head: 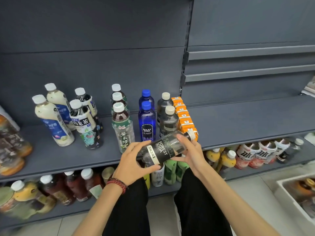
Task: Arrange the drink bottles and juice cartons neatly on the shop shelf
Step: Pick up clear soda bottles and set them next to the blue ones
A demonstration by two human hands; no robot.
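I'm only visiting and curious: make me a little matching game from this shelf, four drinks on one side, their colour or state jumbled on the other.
Things:
1. nearest Forest Soda bottle
2. front Bolsa Soda bottle
3. juice cartons
4. front milky drink bottle

Descriptions:
A. orange, lined up front to back
B. deep blue, upright
C. tilted, gripped by left hand and right hand
D. cream-coloured, white cap

Pairs: 1-C, 2-B, 3-A, 4-D.

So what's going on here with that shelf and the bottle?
A person is stocking a grey metal shop shelf. Their left hand and right hand hold a clear plastic Forest Soda bottle with a black label, tilted with its cap to the right, in front of the shelf. Two matching bottles already stand between the blue soda bottles and the orange juice cartons.
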